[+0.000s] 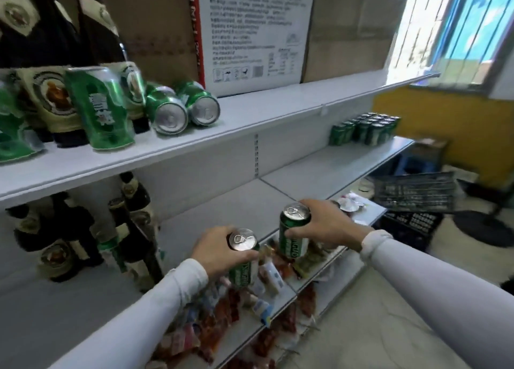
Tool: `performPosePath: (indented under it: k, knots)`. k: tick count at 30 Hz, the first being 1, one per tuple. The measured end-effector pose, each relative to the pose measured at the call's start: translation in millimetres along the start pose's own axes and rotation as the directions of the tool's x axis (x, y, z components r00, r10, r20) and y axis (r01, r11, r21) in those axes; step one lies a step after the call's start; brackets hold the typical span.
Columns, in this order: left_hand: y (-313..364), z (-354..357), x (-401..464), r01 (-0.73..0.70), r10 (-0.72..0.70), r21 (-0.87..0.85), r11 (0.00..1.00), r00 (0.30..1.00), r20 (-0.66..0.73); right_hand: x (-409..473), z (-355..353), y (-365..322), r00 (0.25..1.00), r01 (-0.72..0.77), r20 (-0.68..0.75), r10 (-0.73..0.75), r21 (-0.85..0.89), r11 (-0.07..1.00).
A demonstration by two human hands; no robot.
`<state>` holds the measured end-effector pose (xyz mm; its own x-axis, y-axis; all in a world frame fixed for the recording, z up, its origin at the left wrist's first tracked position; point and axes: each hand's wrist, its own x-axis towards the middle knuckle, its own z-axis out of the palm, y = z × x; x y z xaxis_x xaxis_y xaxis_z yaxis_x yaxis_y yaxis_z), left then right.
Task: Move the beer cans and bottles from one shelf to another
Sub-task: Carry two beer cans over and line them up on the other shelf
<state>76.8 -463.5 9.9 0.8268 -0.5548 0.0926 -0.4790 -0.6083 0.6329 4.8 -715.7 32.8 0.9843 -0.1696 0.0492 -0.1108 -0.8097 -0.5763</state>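
Observation:
My left hand (215, 250) grips an upright green beer can (243, 260) near its top, in front of the middle shelf (236, 199). My right hand (326, 225) grips a second green can (294, 231) a little higher and to the right. On the upper shelf (250, 118) stand dark bottles (52, 98) and a green can (98, 107), with two cans (183, 108) lying on their sides. More dark bottles (83, 229) stand at the left of the middle shelf. A block of green cans (364, 129) sits at its far right end.
Cardboard boxes (250, 32) fill the back of the upper shelf. Snack packets (250, 299) crowd the lower shelf below my hands. Dark plastic crates (411, 201) lie on the floor to the right, near a yellow wall and a window.

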Motion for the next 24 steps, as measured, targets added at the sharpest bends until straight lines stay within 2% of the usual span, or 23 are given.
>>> performPosePath:
  k: [8,11,14,19,24]
  knots:
    - [150,139,106,-0.224,0.220,0.002,0.975,0.959,0.181,-66,-121,166,0.950,-0.208,-0.238,0.202,-0.002,0.978]
    - [219,189,138,-0.332,0.326,-0.003,0.943,0.923,0.205,-89,-167,222,0.920,-0.277,-0.290,0.264,-0.005,0.961]
    - [276,227,168,-0.362,0.364,-0.052,0.931,0.905,0.220,-104,-210,268,0.891,-0.345,-0.332,0.309,-0.053,0.937]
    - [331,275,220,-0.407,0.418,-0.094,0.909,0.881,0.222,-106,-257,335,0.844,-0.419,-0.381,0.378,-0.027,0.908]
    - [346,317,288,-0.434,0.438,-0.076,0.898,0.865,0.242,-72,-275,388,0.827,-0.433,-0.396,0.399,0.002,0.901]
